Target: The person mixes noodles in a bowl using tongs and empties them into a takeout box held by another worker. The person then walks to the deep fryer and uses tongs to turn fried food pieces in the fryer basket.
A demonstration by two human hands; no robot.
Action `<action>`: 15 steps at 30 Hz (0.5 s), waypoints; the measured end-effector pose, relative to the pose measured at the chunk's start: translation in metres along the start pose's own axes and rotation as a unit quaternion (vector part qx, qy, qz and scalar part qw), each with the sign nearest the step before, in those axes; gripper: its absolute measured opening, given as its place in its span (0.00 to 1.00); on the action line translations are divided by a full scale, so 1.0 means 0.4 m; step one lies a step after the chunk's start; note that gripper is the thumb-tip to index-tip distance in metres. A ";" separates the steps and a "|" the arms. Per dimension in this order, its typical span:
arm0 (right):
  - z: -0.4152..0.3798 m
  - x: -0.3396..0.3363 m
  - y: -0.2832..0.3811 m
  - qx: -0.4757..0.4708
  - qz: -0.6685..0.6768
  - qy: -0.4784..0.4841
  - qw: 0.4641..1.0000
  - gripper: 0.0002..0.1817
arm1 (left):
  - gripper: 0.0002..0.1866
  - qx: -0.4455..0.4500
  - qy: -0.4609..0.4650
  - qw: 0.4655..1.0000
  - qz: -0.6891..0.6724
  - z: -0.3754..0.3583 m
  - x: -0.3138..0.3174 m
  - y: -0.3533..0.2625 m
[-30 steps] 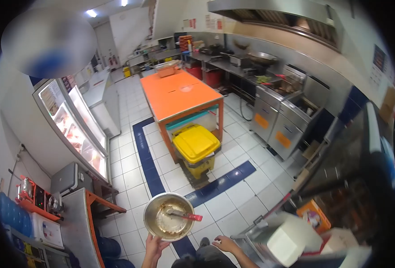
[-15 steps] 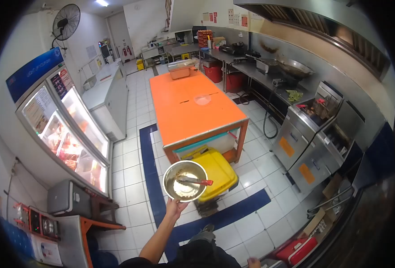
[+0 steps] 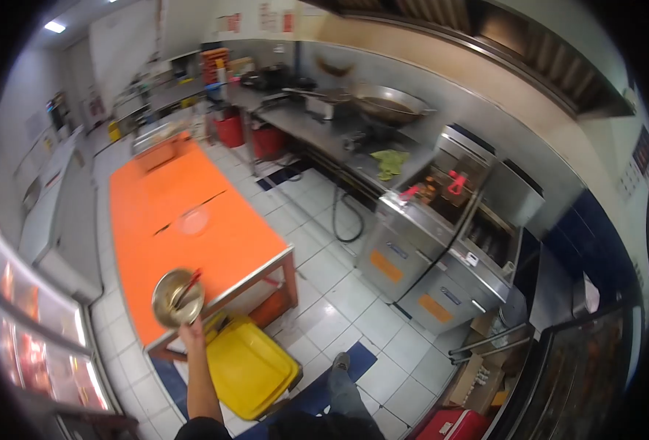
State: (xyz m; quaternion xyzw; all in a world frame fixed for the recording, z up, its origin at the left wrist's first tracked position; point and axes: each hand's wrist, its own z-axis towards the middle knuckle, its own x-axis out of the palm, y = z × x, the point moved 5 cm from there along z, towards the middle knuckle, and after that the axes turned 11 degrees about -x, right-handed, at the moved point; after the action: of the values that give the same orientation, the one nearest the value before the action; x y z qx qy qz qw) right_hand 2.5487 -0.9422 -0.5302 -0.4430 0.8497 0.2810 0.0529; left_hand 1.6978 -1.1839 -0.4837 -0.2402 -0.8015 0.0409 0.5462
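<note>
My left hand is closed on the near rim of a round metal bowl, held out at the end of my stretched arm. A utensil with a red handle leans inside the bowl, its handle end at the far right rim. In this view the bowl overlaps the near left part of the orange table. Just right of my forearm stands a yellow lidded bin. My right hand is out of view.
Deep fryers line the right, with a green cloth and a wok on the counter beyond. A lit display fridge stands left. My foot is on the tiled floor, and a red case lies lower right.
The view has swung to the right, and I am closer to the orange table. The bowl, still in my left hand, now overlaps the tabletop. My right hand has left the view.
</note>
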 end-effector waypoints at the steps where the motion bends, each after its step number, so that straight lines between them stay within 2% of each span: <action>1: 0.029 -0.046 0.008 0.018 0.002 -0.010 1.000 0.20 | 0.23 0.031 0.017 0.999 0.036 0.106 -0.063 -0.015; 3: 0.090 -0.145 0.014 0.031 -0.052 -0.009 0.998 0.20 | 0.24 0.088 -0.100 0.990 0.056 0.054 0.065 0.029; 4: 0.146 -0.202 0.011 -0.008 -0.170 0.018 0.985 0.20 | 0.25 0.079 -0.115 0.990 0.035 0.113 0.056 0.021; 5: 0.209 -0.247 0.035 -0.129 -0.431 0.065 0.891 0.20 | 0.24 0.123 -0.101 0.985 0.066 0.156 0.046 0.022; 6: 0.260 -0.291 0.069 -0.205 -0.559 0.055 0.802 0.19 | 0.24 0.115 -0.099 0.985 0.080 0.165 0.081 0.039; 7: 0.318 -0.350 0.146 -0.242 -0.564 -0.010 0.790 0.19 | 0.24 0.120 -0.144 0.979 0.077 0.167 0.090 0.039; 8: 0.350 -0.421 0.302 -0.295 -0.384 -0.067 0.872 0.21 | 0.24 0.127 -0.187 0.972 0.069 0.171 0.107 0.041; 10: 0.371 -0.508 0.656 -0.215 -0.206 -0.162 0.941 0.27 | 0.23 0.125 -0.169 0.974 0.088 0.190 0.132 0.052; 11: 0.382 -0.528 0.837 -0.249 -0.185 -0.172 0.935 0.26 | 0.23 0.128 -0.149 0.975 0.102 0.207 0.151 0.058; 12: 0.472 -0.540 0.949 -0.295 -0.218 -0.155 0.917 0.26 | 0.23 0.124 -0.150 0.975 0.110 0.230 0.170 0.053; 14: 0.450 -0.529 1.304 -0.390 -0.146 -0.144 0.898 0.25 | 0.24 0.111 -0.229 0.964 0.073 0.286 0.151 0.035; 15: 0.516 -0.515 1.420 -0.358 -0.087 -0.049 0.929 0.22 | 0.24 0.109 -0.236 0.962 0.078 0.295 0.166 0.034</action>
State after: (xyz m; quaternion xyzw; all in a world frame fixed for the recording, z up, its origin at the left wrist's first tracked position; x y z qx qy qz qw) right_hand 2.1952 -0.4295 -0.3885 -0.4902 0.6474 0.5819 -0.0435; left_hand 1.5776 -1.1201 -0.4785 -0.2250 -0.8771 0.2260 0.3592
